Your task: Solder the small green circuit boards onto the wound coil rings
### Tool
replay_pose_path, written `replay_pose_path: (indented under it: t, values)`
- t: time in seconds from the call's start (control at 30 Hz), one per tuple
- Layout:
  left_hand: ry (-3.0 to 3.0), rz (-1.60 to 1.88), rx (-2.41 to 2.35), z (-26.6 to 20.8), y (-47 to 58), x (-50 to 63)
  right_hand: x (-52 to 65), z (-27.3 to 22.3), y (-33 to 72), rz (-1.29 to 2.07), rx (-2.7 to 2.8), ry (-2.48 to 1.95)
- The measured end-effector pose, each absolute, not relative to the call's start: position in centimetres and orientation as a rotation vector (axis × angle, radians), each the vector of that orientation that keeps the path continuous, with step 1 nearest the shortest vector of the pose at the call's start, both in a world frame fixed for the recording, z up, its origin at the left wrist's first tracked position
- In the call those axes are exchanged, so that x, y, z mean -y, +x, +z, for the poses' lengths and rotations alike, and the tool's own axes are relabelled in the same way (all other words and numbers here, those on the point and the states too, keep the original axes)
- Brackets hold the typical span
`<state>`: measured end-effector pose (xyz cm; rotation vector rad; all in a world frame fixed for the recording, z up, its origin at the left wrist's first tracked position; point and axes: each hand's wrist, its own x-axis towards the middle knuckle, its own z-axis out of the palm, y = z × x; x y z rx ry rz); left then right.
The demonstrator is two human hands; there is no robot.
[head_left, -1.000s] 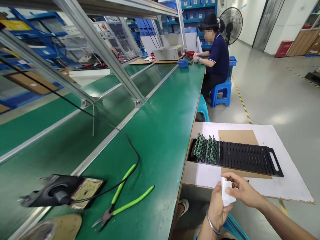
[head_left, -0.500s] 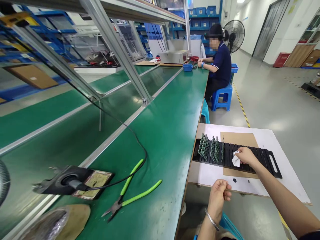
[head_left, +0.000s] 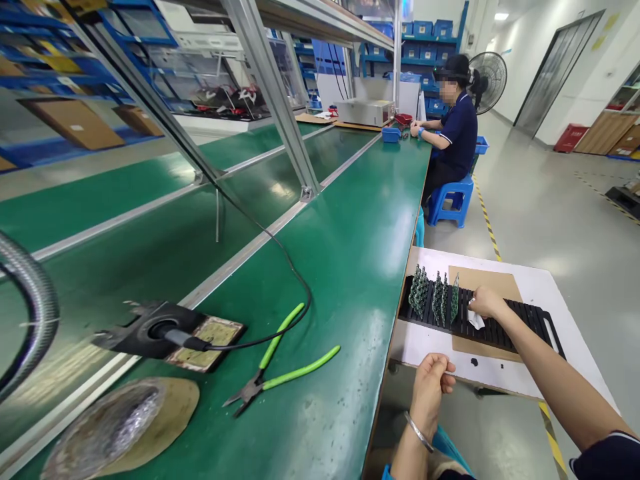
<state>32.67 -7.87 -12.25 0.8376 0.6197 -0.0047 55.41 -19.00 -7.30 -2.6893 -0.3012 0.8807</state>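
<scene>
My right hand (head_left: pixel 487 303) is closed on a crumpled white tissue (head_left: pixel 477 321), held over a black slotted rack (head_left: pixel 537 323). Its fingertips are partly hidden. Several green circuit boards (head_left: pixel 441 298) stand upright in the rack's slots, to the left of that hand. The nearest board (head_left: pixel 455 301) stands a little apart and slightly tilted. Below the rack, off the front edge of its white board, my left hand (head_left: pixel 431 385) is raised with its fingers curled and the thumb pressed to them. What it pinches, if anything, is too small to make out.
On the green workbench (head_left: pixel 350 267) lie green-handled cutting pliers (head_left: pixel 280 367), a soldering-iron stand (head_left: pixel 170 333) with a cable, and a shell-shaped dish (head_left: pixel 125 423). The rack rests on cardboard and a white board (head_left: pixel 555 293). Farther off, a person (head_left: pixel 453 127) sits at the bench.
The whole view has shifted, so the bench items appear farther right. My right hand with the tissue has come closer to the boards. My left hand keeps its curled shape.
</scene>
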Motion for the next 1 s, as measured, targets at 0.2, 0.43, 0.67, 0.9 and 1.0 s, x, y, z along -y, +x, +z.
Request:
replay_pose_path:
  t: [0.2,0.43,0.67,0.9,1.0]
  values:
    - [0.852,0.042,-0.564,-11.8,32.8,8.2,21.5,-6.4,50.8,0.870,0.562,-2.431]
    - [0.924,0.096,-0.467,-10.4,32.7,9.9,20.6,-6.8,43.2,0.777,0.741,-1.932]
    - [0.896,0.126,-0.543,-11.3,32.0,8.3,19.0,-7.5,41.6,0.662,0.839,-1.748]
    - [0.888,0.093,-0.553,-11.7,31.7,4.9,16.5,-9.1,41.6,0.519,0.895,-1.708]
    - [0.939,0.133,-0.564,-11.8,31.9,3.9,15.5,-9.4,41.4,0.582,0.869,-1.662]
